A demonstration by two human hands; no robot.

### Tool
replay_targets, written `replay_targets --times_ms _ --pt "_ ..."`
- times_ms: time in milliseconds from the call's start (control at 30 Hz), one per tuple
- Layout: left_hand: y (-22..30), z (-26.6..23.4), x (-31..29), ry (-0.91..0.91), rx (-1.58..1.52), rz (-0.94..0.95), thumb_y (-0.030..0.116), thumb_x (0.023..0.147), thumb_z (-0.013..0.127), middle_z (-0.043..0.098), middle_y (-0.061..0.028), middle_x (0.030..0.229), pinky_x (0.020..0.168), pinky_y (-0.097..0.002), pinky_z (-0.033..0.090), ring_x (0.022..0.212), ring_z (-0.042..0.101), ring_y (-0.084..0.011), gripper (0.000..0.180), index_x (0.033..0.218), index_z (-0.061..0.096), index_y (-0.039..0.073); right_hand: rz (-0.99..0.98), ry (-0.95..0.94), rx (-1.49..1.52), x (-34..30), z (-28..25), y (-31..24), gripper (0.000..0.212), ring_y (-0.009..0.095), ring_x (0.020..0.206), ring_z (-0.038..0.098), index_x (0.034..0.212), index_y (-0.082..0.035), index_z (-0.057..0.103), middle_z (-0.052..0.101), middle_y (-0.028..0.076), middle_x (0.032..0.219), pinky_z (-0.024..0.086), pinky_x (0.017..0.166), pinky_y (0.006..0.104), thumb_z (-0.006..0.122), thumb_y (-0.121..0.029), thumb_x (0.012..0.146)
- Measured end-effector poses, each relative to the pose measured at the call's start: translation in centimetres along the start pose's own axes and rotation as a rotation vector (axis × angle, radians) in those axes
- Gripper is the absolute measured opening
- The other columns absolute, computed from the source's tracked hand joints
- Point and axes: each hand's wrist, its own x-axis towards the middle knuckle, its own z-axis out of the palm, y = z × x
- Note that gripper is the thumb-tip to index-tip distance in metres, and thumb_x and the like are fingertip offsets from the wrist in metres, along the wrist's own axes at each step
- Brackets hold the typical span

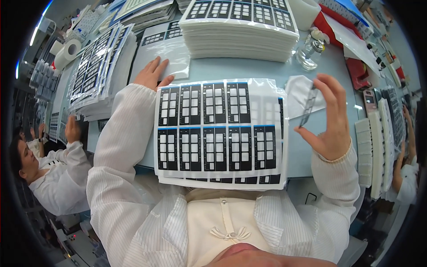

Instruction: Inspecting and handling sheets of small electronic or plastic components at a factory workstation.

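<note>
A sheet of black panel stickers (215,149) with pale window squares and blue top edges lies on a small stack in front of me. Its upper right spot is bare white backing. Between the thumb and fingertips of my right hand (332,120) is one black panel sticker (308,107), seen nearly edge-on. It is raised over a crumpled white cloth (299,91) to the right of the sheet. My left hand (152,74) rests with fingers spread past the sheet's upper left corner, by a clear-covered sheet (171,58).
A thick stack of printed sheets (240,40) stands at the back, with another stack (100,71) at the left. A glass pump bottle (310,52) is at the back right, near a red holder (358,73). White trays (373,147) line the right side. Co-workers sit at both sides.
</note>
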Motion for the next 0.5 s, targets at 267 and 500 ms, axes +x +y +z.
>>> replay_targets --times_ms 267,500 --pt "-5.7 2.2 0.9 0.223 -0.975 0.169 0.015 0.088 0.056 0.052 -0.0123 0.128 0.099 -0.0319 0.037 0.12 0.048 -0.0222 0.044 0.13 0.047 0.004 -0.023 -0.15 0.273 3.5 2.9 1.7 0.088 0.035 0.109 0.049 0.126 -0.003 0.044 0.047 0.018 0.121 0.042 0.092 0.039 0.085 -0.017 0.049" --pt "-0.6 -0.6 -8.2 0.205 -0.954 0.075 0.014 0.09 0.055 0.064 -0.0106 0.096 0.083 -0.0282 0.045 0.091 0.06 -0.018 0.025 0.109 0.06 -0.002 -0.046 -0.273 0.236 3.8 5.8 1.9 0.091 0.033 0.115 0.048 0.129 -0.002 0.044 0.05 0.017 0.125 0.038 0.097 0.0388 0.085 -0.032 0.053"
